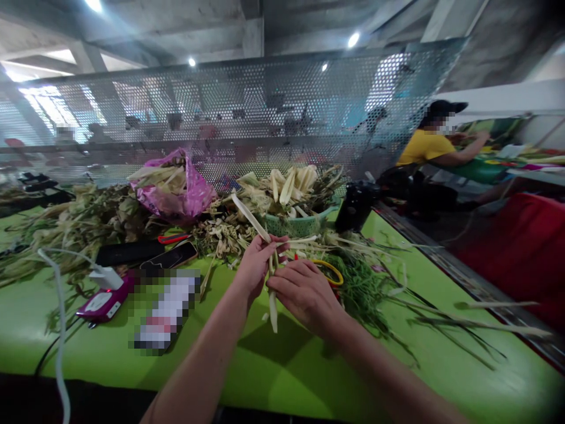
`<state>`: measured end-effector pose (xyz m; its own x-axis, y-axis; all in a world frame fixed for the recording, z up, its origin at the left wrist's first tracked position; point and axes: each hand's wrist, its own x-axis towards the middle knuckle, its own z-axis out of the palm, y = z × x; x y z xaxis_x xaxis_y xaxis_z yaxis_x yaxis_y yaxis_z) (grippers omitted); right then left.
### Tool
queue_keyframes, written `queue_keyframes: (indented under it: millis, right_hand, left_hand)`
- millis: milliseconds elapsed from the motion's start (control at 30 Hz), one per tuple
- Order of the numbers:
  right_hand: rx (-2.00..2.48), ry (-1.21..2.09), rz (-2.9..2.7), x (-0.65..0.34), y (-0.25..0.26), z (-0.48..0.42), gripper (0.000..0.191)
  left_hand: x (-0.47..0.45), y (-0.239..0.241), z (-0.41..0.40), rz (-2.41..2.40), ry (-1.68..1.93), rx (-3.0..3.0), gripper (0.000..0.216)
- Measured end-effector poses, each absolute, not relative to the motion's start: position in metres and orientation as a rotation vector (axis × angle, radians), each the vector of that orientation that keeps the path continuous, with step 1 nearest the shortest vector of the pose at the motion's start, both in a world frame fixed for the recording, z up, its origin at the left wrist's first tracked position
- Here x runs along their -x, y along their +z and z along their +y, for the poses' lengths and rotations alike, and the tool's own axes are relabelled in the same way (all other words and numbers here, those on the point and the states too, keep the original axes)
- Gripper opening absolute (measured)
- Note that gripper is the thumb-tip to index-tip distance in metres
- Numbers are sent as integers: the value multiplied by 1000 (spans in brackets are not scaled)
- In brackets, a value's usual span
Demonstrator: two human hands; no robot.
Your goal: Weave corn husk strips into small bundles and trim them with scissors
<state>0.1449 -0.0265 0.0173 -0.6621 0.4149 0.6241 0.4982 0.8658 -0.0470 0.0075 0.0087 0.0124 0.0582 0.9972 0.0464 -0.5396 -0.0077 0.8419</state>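
Observation:
Pale, flat plant strips [251, 217], which look like corn husk, cross between my two hands above the green table. My left hand [256, 264] pinches them between thumb and fingers where they cross. Just right of it and slightly lower, my right hand [304, 291] is closed around the lower part, its fingertips against the strips. One strip end [273, 315] hangs below the fingers, and another points up and left. Behind my right hand, scissors with a yellow handle [332, 273] lie partly hidden near a bunch of thin green stems [359, 282].
A green basket [293, 225] of husks, a purple bag [194, 188] and piled dry leaves [97, 218] stand behind. Left are a phone [170, 309], a dark phone [174, 256] and a purple power strip [106, 300]. Right are a black bottle [354, 206] and a person in yellow [426, 147].

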Motion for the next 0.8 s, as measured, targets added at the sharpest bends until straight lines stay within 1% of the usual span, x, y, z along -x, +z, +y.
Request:
queue_keyframes:
  millis: [167,267,333,500,667,800]
  right_hand:
    - [716,185,-1997,-154,24,-23,8]
    - [816,324,-1720,-161,24,-14,5]
    - [910,419,-1586,-165,23,-8,10]
    - [1090,800,-1384,-167,19,-1,29]
    - [1081,951,-1289,-166,17,1,32]
    - [1050,1093,-1192,-165,15,2,32]
  left_hand:
    - [-6,17,9,783,1321,-1015,13]
    - [-6,22,5,765,1238,-1073,13]
    - [-7,24,3,760,1194,-1063,13]
    - [-7,26,-2,733,1134,-1067,18]
    - [-8,24,-3,739,1150,-1165,25]
    - [-9,22,-1,817,1169,-1211,22]
